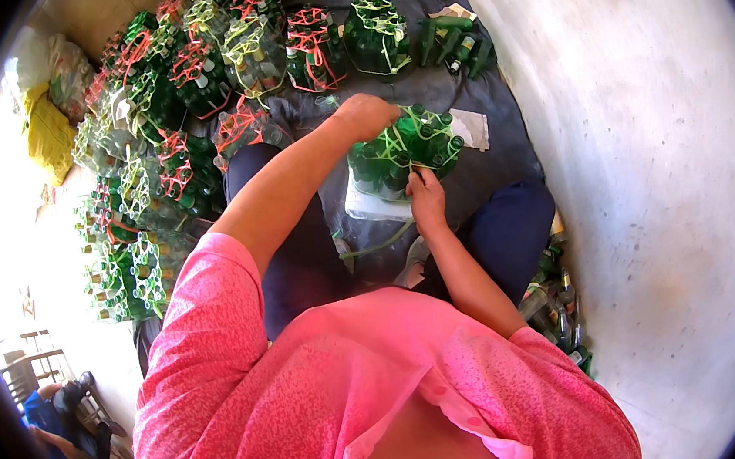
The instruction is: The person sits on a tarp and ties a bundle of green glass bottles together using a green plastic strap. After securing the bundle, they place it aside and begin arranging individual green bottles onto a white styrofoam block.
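A bundle of green glass bottles [421, 136], bound with light-green plastic strapping [397, 140], stands upright before me on a white block [372, 204]. My left hand [367, 117] is curled at the bundle's far left edge, closed on the strapping there; its fingertips are partly hidden. On the near side my right hand [427, 201] pinches the strapping low between thumb and fingers, close to the bottle necks. A loose green strap end [379, 248] trails over the dark floor sheet between my legs.
Many strapped bottle bundles [196, 71] crowd the left and back. Loose green bottles [459, 44] lie at the back right, more loose bottles [565, 317] by my right knee. A pale wall [632, 108] rises on the right. A seated person [62, 413] is at lower left.
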Available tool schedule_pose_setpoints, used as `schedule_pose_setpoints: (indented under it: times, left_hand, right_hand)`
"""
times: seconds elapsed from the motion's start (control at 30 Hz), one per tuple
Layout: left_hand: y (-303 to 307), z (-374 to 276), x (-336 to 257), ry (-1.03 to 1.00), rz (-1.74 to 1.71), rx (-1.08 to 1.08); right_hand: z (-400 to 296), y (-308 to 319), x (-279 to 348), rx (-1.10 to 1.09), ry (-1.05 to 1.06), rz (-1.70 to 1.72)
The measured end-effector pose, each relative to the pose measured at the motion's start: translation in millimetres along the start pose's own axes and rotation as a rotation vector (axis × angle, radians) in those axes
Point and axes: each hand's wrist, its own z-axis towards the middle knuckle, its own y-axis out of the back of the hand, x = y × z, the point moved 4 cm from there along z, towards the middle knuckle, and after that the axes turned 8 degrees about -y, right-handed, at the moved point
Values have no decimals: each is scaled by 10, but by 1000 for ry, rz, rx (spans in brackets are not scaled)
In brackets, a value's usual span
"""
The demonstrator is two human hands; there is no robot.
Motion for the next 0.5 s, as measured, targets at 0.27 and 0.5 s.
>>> schedule_pose_setpoints:
  times: [0.27, 0.5]
  left_hand:
    - [56, 84, -25, 42, -28, 70]
    - [32, 177, -47, 76, 40, 110]
  right_hand:
    - [51, -15, 6, -27, -2, -86]
    - [92, -2, -44, -28, 6, -122]
